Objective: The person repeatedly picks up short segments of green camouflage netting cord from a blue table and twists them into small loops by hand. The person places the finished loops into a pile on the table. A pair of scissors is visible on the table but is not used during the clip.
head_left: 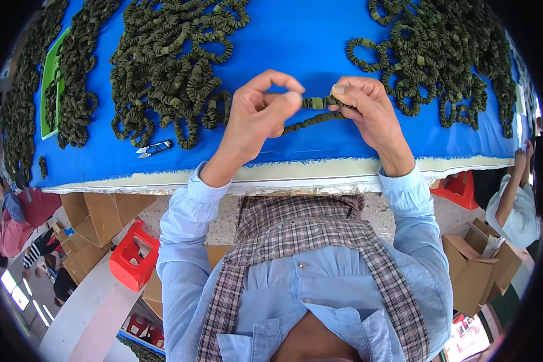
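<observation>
A dark green gathered fabric scrunchie (pixel 312 121) is stretched between my two hands above the blue cloth. My left hand (pixel 263 110) is closed at one end of it, thumb and index finger bent toward each other; part of the band passes behind these fingers. My right hand (pixel 371 114) pinches the other end between thumb and fingers. A flat, smoother section (pixel 317 103) of the band shows between the hands. Just left of my left hand lies a big heap of similar scrunchies (pixel 169 66), and another heap (pixel 434 51) sits beyond my right hand.
Thread snips (pixel 154 148) lie near the front edge of the blue-covered table (pixel 301 36). At the left, a green tray (pixel 50 84) stands among more scrunchies. Below are red stools (pixel 134 256) and cardboard boxes (pixel 479 265). Other people (pixel 519 208) are at both sides.
</observation>
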A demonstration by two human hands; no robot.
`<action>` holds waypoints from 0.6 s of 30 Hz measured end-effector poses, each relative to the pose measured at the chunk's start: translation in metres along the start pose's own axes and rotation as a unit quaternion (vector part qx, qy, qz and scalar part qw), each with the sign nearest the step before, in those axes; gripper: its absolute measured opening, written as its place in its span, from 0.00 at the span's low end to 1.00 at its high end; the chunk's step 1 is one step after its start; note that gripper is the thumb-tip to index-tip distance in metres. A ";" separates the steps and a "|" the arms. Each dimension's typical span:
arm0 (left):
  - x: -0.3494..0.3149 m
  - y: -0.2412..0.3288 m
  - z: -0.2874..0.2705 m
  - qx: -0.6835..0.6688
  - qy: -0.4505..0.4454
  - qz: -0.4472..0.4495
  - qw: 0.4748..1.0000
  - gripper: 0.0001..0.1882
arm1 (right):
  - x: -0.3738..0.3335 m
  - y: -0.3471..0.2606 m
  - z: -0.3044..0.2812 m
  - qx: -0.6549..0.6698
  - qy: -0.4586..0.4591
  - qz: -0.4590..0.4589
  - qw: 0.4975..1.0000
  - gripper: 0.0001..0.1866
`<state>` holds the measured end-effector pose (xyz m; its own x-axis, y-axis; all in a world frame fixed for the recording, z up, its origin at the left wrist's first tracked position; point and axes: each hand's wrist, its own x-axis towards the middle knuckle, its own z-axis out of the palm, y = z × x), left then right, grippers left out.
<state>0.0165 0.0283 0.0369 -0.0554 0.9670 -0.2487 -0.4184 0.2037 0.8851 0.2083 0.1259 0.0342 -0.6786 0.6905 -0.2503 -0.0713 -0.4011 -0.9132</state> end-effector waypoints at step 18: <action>-0.002 0.001 0.008 0.193 0.076 0.088 0.974 0.05 | 0.005 0.002 -0.002 -0.002 0.008 0.013 1.000 0.13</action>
<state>0.0237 0.0273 0.0415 -0.2417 0.9642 -0.1095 -0.0195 0.1080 0.9940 0.2063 0.1290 0.0304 -0.6677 0.6900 -0.2794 -0.0513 -0.4172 -0.9074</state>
